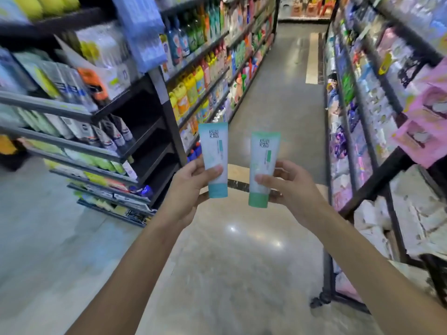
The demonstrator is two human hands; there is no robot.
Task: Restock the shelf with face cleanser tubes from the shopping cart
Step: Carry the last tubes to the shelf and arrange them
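Here the left hand grips one face cleanser tube cap-down, thumb across its front and fingers curled behind. The right hand pinches a second tube the same way, green cap lowest. Both tubes stand upright, near each other but apart, held out over the aisle floor. Stocked shelves stand to the left, with more shelving to the right.

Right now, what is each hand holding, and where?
Left hand grips one cleanser tube near its cap end; right hand grips another tube likewise.
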